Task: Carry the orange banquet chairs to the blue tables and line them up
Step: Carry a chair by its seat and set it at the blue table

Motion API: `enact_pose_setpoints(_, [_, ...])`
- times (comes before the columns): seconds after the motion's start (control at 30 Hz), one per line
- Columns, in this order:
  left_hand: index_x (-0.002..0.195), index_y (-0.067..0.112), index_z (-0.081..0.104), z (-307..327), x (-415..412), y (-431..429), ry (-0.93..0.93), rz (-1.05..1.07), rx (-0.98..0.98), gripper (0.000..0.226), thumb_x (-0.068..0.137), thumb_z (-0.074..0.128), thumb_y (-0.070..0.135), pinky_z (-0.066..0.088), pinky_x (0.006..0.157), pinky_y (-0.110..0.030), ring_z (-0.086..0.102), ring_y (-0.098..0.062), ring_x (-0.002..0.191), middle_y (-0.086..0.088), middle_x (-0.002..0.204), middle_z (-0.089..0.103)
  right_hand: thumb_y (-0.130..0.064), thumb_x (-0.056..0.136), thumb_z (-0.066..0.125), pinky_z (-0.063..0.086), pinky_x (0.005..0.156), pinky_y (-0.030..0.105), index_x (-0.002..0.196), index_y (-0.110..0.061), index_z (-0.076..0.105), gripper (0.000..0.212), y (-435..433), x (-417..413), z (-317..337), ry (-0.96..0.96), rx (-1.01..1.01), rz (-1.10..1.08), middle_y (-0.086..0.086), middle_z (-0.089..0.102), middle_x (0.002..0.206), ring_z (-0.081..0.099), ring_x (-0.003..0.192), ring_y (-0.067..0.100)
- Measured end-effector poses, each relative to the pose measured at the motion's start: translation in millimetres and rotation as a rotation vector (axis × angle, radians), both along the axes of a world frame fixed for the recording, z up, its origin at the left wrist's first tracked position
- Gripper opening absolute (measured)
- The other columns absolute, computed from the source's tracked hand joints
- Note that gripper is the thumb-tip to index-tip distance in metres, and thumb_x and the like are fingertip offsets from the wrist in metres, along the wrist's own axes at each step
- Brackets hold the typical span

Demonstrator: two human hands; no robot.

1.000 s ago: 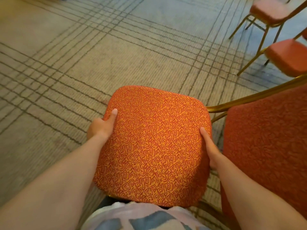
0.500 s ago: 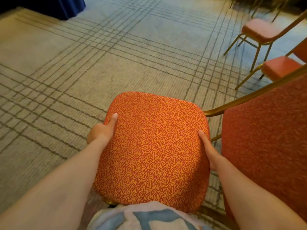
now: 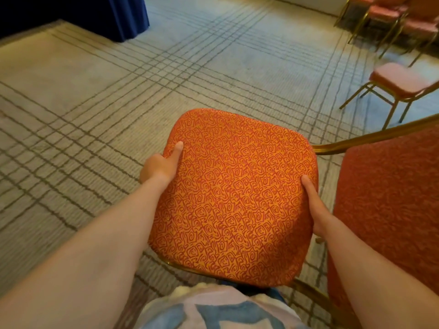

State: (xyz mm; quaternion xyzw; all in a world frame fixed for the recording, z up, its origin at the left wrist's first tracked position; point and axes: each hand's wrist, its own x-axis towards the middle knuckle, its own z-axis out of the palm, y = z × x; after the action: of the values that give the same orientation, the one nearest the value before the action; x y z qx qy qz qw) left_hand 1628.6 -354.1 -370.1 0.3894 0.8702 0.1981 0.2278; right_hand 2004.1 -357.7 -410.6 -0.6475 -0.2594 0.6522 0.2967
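A pale carpet [image 3: 118,96] crossed by bands of dark grid lines fills the room from near to far. At the far left a dark blue table skirt [image 3: 99,15] hangs down to the carpet.

The orange chair [image 3: 235,193] is in the near middle, right in front of the person. Its square padded seat, covered in orange cloth with a red swirl pattern, faces up at the camera. The seat hides the legs, so it cannot be told whether they touch the carpet. The chair is well apart from the blue skirt, with open carpet between them.

Just right of the seat stands a darker red upholstered panel [image 3: 389,210] with a gold tube [image 3: 370,138] along its far edge. The tube runs in toward the seat's far right corner. Whether this panel is the same chair's backrest cannot be told for sure.

At the far right a single chair [image 3: 401,79] with a pinkish seat and thin gold legs stands on the carpet. Beyond it, in the far right corner, is a blurred group of similar chairs [image 3: 392,15].

A white and blue shirt [image 3: 213,309] shows at the near edge, touching the seat's near side.

The left hand [image 3: 161,166] grasps the seat's left edge, thumb laid on top of the cloth and fingers hidden below. The right hand [image 3: 313,203] grasps the right edge the same way, thumb on top and the fingers out of sight beneath.
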Motion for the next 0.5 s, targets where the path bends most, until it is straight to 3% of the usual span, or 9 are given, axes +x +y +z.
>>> enact_pose_setpoints(0.17, [0.118,0.004,0.062,-26.3,-14.2,49.7,-0.066,0.043,-0.032,0.089,0.082,0.030,0.080,0.044,0.093,-0.041,0.057,-0.040,0.114,-0.025,0.121,0.061,-0.089,0.030,0.070,0.043,0.105,0.052,0.138,-0.034,0.051,0.123,67.0,-14.0,-6.5,-0.062,0.006,0.021,0.005,0.070,0.118,0.066,0.108,0.026])
enact_pose_setpoints(0.3, [0.116,0.006,0.063,-45.6,-31.1,111.6,-0.103,0.092,-0.094,0.094,0.079,0.026,0.084,0.044,0.093,-0.041,0.058,-0.039,0.113,-0.024,0.120,0.062,-0.087,0.036,0.069,0.046,0.103,0.047,0.138,-0.032,0.051,0.118,142.6,-32.8,-12.6,-0.081,-0.006,0.069,0.005,0.070,0.118,0.066,0.108,0.025])
enact_pose_setpoints(0.4, [0.117,0.004,0.063,-45.1,-39.6,164.8,-0.115,0.133,-0.121,0.098,0.078,0.025,0.085,0.044,0.095,-0.041,0.058,-0.039,0.114,-0.025,0.122,0.061,-0.084,0.058,0.063,0.048,0.099,0.042,0.134,-0.033,0.054,0.092,210.0,-45.7,-3.2,-0.079,-0.026,0.114,0.005,0.070,0.119,0.065,0.108,0.025])
enact_pose_setpoints(0.5, [0.120,0.002,0.060,-40.6,-46.6,219.1,-0.112,0.161,-0.142,0.099,0.079,0.023,0.084,0.042,0.097,-0.042,0.056,-0.039,0.117,-0.025,0.124,0.060,-0.090,0.043,0.066,0.047,0.102,0.047,0.137,-0.037,0.051,0.109,285.1,-48.5,-4.7,-0.123,-0.041,0.149,0.003,0.069,0.120,0.066,0.108,0.026])
